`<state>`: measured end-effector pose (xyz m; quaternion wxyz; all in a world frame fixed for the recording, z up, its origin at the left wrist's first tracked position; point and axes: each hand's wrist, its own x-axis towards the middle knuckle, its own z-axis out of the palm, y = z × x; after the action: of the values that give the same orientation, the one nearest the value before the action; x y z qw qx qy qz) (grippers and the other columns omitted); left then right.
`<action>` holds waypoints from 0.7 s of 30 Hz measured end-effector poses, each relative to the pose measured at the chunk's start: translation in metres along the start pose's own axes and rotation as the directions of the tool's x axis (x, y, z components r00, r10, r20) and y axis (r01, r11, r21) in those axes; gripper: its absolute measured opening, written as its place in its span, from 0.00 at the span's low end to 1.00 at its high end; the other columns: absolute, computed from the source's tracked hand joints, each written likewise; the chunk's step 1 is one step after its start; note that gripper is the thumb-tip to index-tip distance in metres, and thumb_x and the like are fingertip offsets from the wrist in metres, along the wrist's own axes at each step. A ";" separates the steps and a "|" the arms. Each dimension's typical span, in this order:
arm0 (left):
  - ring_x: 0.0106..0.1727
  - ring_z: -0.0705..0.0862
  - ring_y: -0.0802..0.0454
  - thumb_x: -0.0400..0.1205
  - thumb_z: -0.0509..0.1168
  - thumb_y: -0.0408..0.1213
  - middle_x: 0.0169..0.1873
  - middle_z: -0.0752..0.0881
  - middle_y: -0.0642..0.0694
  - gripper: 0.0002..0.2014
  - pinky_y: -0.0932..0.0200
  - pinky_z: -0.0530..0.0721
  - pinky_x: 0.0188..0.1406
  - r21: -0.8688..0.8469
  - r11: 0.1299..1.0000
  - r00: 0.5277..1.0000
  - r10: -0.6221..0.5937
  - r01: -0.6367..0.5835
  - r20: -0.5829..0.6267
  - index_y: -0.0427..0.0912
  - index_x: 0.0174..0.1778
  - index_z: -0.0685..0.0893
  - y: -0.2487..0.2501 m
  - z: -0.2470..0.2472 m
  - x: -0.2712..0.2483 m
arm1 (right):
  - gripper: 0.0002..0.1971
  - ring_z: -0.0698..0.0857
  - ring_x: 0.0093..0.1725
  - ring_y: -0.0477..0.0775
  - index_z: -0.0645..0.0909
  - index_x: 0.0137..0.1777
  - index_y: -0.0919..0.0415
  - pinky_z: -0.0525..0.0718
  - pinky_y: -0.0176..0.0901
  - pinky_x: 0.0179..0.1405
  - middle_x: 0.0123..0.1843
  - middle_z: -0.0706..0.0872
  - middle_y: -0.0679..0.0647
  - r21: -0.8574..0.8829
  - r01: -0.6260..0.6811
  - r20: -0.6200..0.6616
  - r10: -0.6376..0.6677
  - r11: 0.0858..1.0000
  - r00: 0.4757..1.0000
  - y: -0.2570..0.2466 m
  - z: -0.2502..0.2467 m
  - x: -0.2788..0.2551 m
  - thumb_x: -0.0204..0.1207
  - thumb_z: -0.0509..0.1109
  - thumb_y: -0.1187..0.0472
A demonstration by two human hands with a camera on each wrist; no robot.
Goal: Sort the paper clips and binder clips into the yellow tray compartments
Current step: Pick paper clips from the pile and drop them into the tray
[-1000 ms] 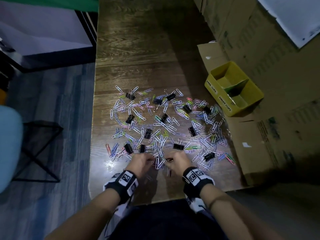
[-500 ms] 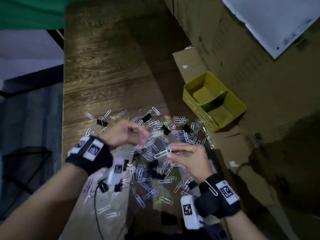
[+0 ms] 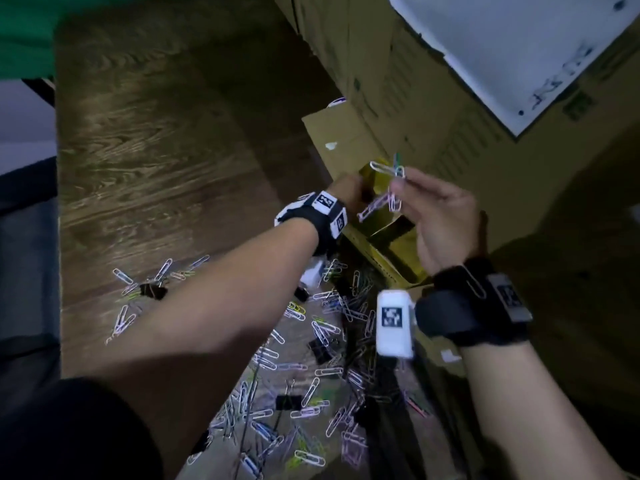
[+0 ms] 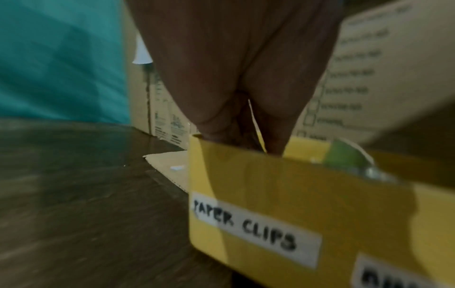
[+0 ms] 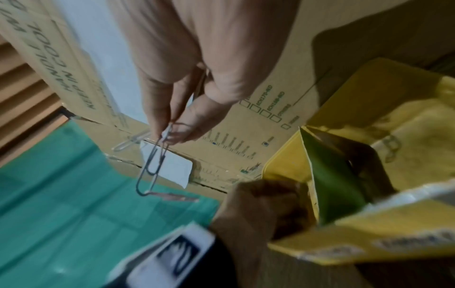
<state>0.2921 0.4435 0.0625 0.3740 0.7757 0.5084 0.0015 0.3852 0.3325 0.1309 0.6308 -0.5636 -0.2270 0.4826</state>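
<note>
Both my hands have left the scatter of clips and come up to the yellow tray (image 3: 389,265); a moment ago they were low over the pile, picking. My left hand (image 3: 346,195) now has its fingers dipped into the tray compartment behind the "PAPER CLIPS" label (image 4: 253,231), so I judge it is dropping off a load. Whether those fingers have let go or are clamped on anything I cannot tell: the tray wall hides the tips.

My right hand (image 3: 440,216) hovers just above the tray, thumb and fingertips pinching a small bunch of paper clips (image 3: 389,181), white, green and pink, several hooked together and dangling. One more clip is caught on my right wrist strap (image 3: 472,284). In my judgement this is the first delivery, with nearly all the sorting left: on the near side of the tray the paper clips (image 3: 322,330) are spread thickly, with black binder clips (image 3: 152,291) mixed among them. The tangle in my right hand may need shaking loose over the paper-clip compartment, not over the neighbouring one beyond the green divider (image 5: 329,187).

The tray sits on a flattened piece of cardboard (image 3: 339,140) at the edge of a dark wood-grain table (image 3: 156,150). Beyond the tray stand stacked cardboard boxes (image 3: 433,98) carrying a white sheet (image 3: 519,46). Far from the tray, past the table's opposite end, hangs a green cloth (image 3: 24,32). The light is dim.
</note>
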 end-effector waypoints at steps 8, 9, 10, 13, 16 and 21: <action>0.53 0.85 0.39 0.84 0.58 0.42 0.51 0.88 0.37 0.13 0.50 0.75 0.65 0.233 0.943 0.970 0.217 -0.239 0.113 0.40 0.56 0.84 -0.036 0.023 -0.028 | 0.12 0.90 0.40 0.51 0.88 0.48 0.64 0.87 0.36 0.46 0.43 0.91 0.59 -0.431 -0.002 -0.073 -0.033 0.902 0.997 0.028 0.004 0.071 0.64 0.79 0.70; 0.55 0.84 0.40 0.84 0.58 0.40 0.52 0.88 0.38 0.12 0.52 0.67 0.72 0.221 0.933 0.959 0.271 -0.283 0.081 0.41 0.57 0.84 -0.038 0.023 -0.036 | 0.12 0.88 0.39 0.49 0.88 0.50 0.65 0.85 0.28 0.42 0.44 0.91 0.58 -0.480 0.002 -0.067 -0.039 0.877 0.997 0.032 0.005 0.074 0.65 0.79 0.69; 0.57 0.84 0.40 0.84 0.58 0.38 0.53 0.88 0.38 0.12 0.51 0.60 0.77 0.221 0.925 0.951 0.300 -0.309 0.073 0.41 0.57 0.84 -0.042 0.023 -0.044 | 0.12 0.86 0.38 0.47 0.88 0.51 0.65 0.81 0.21 0.35 0.44 0.90 0.56 -0.530 0.004 -0.060 -0.042 0.848 0.997 0.036 0.006 0.076 0.66 0.78 0.68; 0.60 0.83 0.43 0.83 0.58 0.34 0.54 0.87 0.39 0.12 0.46 0.51 0.81 0.248 0.902 0.934 0.325 -0.352 0.146 0.40 0.59 0.83 -0.052 0.025 -0.071 | 0.11 0.84 0.38 0.45 0.88 0.52 0.61 0.73 0.18 0.24 0.45 0.89 0.54 -0.684 -0.023 -0.018 0.015 0.729 1.000 0.053 0.012 0.075 0.69 0.77 0.66; 0.62 0.80 0.43 0.81 0.61 0.31 0.55 0.86 0.38 0.13 0.43 0.54 0.80 0.258 0.880 0.917 0.385 -0.398 0.102 0.37 0.59 0.83 -0.061 0.027 -0.097 | 0.12 0.86 0.51 0.52 0.87 0.55 0.59 0.82 0.31 0.46 0.52 0.89 0.56 -0.852 0.034 0.071 0.050 0.523 0.996 0.073 0.018 0.064 0.72 0.76 0.61; 0.53 0.81 0.47 0.78 0.62 0.29 0.53 0.83 0.43 0.13 0.44 0.82 0.55 0.230 0.886 0.881 0.443 -0.403 -0.163 0.39 0.58 0.83 -0.082 0.046 -0.153 | 0.16 0.83 0.62 0.51 0.83 0.63 0.56 0.75 0.36 0.60 0.63 0.86 0.55 -0.859 0.270 0.325 0.056 0.435 0.944 0.065 0.016 0.028 0.76 0.72 0.56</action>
<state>0.1717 0.3126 0.0391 0.2329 0.8955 0.3606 0.1174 0.3611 0.3582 0.0673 0.2241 -0.7133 -0.5772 0.3285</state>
